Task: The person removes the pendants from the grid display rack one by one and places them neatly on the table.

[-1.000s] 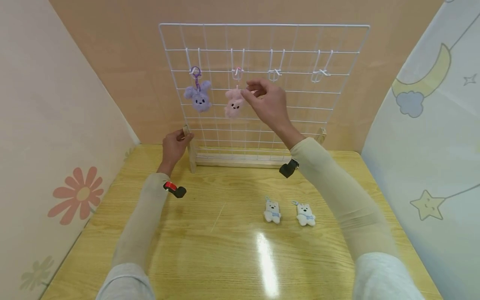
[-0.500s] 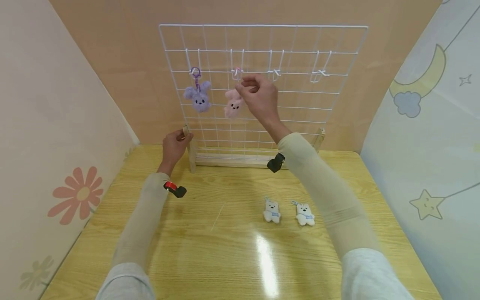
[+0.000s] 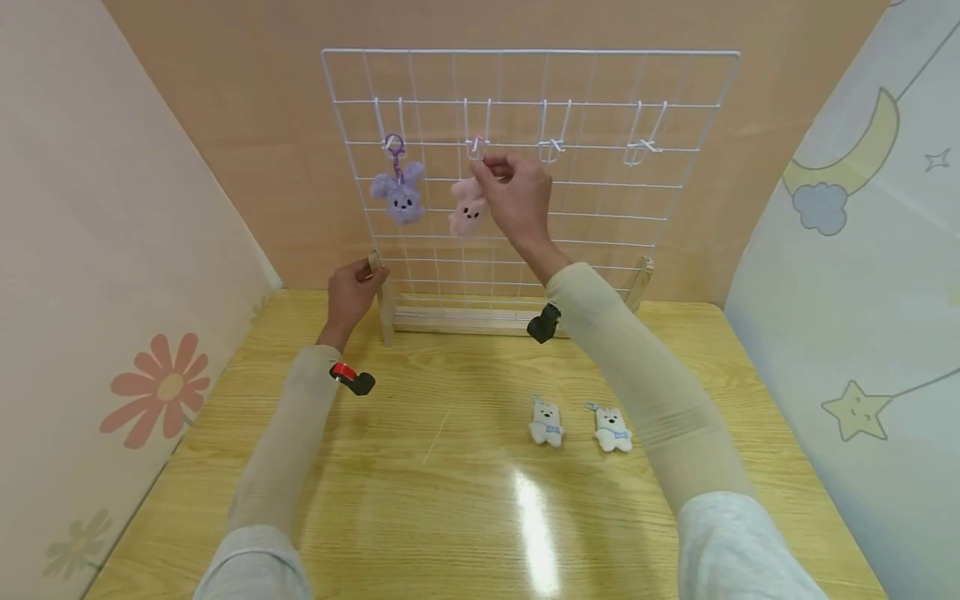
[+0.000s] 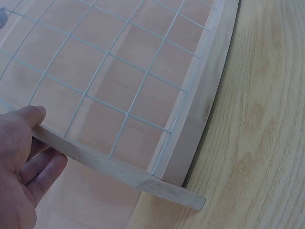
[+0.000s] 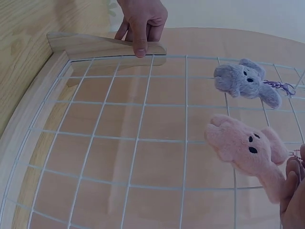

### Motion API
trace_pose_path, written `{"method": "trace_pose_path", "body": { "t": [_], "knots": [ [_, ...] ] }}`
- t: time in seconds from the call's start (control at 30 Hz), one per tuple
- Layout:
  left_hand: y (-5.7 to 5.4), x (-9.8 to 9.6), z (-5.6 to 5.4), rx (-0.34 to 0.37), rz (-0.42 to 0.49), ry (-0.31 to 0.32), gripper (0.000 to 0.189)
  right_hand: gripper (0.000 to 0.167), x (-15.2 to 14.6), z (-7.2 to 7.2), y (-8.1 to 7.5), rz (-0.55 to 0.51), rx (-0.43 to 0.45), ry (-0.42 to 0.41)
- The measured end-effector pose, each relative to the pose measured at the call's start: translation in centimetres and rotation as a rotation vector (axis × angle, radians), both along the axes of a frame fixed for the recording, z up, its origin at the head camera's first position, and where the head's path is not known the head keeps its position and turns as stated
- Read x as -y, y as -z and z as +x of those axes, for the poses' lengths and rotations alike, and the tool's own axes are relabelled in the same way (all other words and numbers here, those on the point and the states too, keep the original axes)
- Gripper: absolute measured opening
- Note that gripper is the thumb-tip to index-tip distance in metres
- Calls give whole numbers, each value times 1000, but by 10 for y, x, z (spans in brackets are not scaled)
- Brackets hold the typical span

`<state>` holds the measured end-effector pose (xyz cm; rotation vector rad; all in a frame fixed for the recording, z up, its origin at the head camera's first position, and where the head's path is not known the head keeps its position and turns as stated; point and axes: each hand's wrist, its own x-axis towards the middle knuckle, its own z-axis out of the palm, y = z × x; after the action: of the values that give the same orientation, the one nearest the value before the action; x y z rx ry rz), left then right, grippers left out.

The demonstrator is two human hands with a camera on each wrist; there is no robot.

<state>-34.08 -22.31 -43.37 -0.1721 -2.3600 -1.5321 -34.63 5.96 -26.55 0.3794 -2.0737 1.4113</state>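
My left hand [image 3: 352, 293] grips the wooden side post [image 4: 100, 162] of a white wire grid rack [image 3: 525, 53], thumb in front and fingers behind. At the second hook, my right hand [image 3: 519, 196] pinches a pink plush bunny keychain [image 3: 467, 212] by its chain near the ears. That keychain's pink ring shows at the hook, and its body hangs before the grid. In the right wrist view, fingertips [image 5: 294, 169] meet at the bunny's chain. Left of it, a purple plush bunny keychain [image 3: 403, 202] hangs by its purple ring from the first hook.
Two white plush bear keychains, one on the left [image 3: 546, 423] and one on the right [image 3: 612, 429], lie on the wooden table [image 3: 420, 517]. Two more white hooks, the third [image 3: 552, 148] and the fourth [image 3: 641, 148], hang on the grid. Patterned side panels [image 3: 847, 317] flank the table.
My right hand has moved slightly left and up, closing in from beside the pink bunny onto its chain below the hook. The left hand has stayed on the post.
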Motion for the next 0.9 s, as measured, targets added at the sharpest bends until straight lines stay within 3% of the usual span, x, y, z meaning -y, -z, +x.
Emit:
{"method": "trace_pose_path", "body": {
  "t": [0.4, 0.9],
  "knots": [
    [-2, -2, 0, 6, -10, -3, 46, 24, -2, 1, -14, 32, 11, 34],
    [-2, 0, 2, 5, -25, 1, 45, 21, -8, 12, -22, -11, -52, -50]
  ]
}}
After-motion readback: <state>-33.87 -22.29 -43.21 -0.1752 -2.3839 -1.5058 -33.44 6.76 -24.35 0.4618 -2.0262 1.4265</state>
